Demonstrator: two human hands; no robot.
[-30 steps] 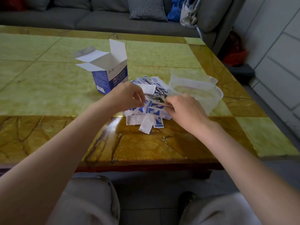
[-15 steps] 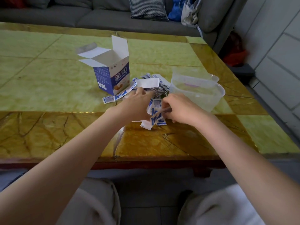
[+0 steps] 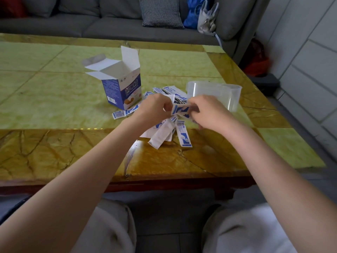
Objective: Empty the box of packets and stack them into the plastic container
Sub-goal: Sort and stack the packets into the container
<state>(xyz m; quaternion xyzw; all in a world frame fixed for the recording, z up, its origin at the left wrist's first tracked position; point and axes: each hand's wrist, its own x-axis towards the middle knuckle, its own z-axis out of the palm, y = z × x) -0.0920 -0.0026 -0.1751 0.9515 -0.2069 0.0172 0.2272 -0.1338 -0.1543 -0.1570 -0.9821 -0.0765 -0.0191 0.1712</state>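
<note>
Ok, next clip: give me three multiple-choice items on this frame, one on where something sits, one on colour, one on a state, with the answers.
1. Where does the clear plastic container stand relative to the open box?
A. to its right
B. to its left
C. on top of it

2. What colours are the loose packets on the table?
A. red and black
B. white and blue
C. plain green

3. What are the two hands doing?
A. resting flat on the table
B. lifting the box
C. holding packets between them

Answers: 1 A, the container is right of the box, beyond the right hand. 2 B, white wrappers with blue print. 3 C, the left hand and the right hand grip a few packets above the pile.
</note>
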